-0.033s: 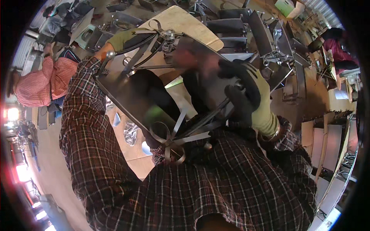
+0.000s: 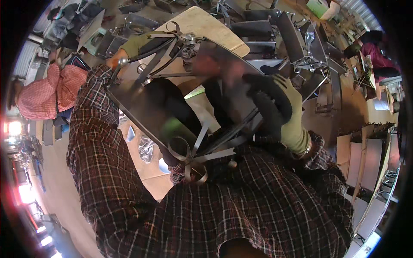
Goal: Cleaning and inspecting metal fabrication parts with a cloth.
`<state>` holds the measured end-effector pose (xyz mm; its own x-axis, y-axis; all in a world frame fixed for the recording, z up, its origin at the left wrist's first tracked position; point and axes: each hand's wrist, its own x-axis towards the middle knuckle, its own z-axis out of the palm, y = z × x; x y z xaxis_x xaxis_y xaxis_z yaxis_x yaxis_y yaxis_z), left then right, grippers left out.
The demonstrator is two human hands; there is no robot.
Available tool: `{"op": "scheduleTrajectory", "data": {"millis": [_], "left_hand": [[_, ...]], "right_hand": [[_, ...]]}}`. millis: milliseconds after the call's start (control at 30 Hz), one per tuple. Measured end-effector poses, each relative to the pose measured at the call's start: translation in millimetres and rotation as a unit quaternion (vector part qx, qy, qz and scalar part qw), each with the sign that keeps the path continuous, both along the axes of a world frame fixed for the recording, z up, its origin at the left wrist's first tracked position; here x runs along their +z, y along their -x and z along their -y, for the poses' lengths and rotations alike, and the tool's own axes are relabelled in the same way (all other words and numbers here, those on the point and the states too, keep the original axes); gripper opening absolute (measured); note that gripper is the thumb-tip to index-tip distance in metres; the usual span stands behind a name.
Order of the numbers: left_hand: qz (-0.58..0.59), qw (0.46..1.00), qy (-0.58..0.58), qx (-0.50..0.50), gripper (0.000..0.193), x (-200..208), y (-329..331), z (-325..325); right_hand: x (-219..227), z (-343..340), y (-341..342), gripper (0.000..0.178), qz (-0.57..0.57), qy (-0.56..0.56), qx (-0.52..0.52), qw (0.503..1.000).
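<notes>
A glossy dark metal panel [image 2: 144, 114] stretches slantwise before my chest, its surface reflecting blurred shapes. Curled steel strips [image 2: 180, 148] and bent rods are joined to its near end, and similar scrollwork [image 2: 174, 30] stands at the far end. My left hand [image 2: 137, 44], in an olive glove, is closed around the far left end by the strips; its fingertips are partly hidden. Over the panel's right side is my right hand [image 2: 279, 101], in an olive glove with dark fingers. Those fingers are stretched out and apart, at or close to the surface; contact is unclear.
A pale board [image 2: 215, 28] lies beyond the panel. Several dark metal pieces [image 2: 254, 32] crowd the floor at the back right. On the left a person in a checked pink shirt [image 2: 53, 92] is bent over. Stacked panels [image 2: 361, 163] stand at the right.
My right hand has shifted slightly, and its fingers have straightened and spread, covering a small round knob that showed before. The left hand and the panel look nearly still.
</notes>
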<state>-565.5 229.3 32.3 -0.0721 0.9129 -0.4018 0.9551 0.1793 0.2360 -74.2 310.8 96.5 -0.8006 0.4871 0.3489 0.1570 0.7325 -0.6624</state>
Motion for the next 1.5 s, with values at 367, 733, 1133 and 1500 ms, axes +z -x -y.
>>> {"op": "scheduleTrajectory", "data": {"millis": [367,733,1133,1500], "left_hand": [[0.04,0.999,-0.007,-0.018,0.044,-13,-3,-2],[0.054,0.988,0.136,-0.057,0.044,1,4,62],[0.061,0.992,-0.06,-0.093,0.043,-108,-98,-71],[0.04,0.991,-0.108,-0.062,0.043,-150,-131,-62]], "right_hand": [[3,-29,66,0.02,-0.146,-0.327,0.066,0.931],[-35,-30,47,0.024,-0.118,-0.37,0.17,0.906],[-45,-44,38,0.028,-0.148,-0.38,0.124,0.905],[-47,-46,8,0.032,-0.15,-0.348,0.143,0.914]]}}
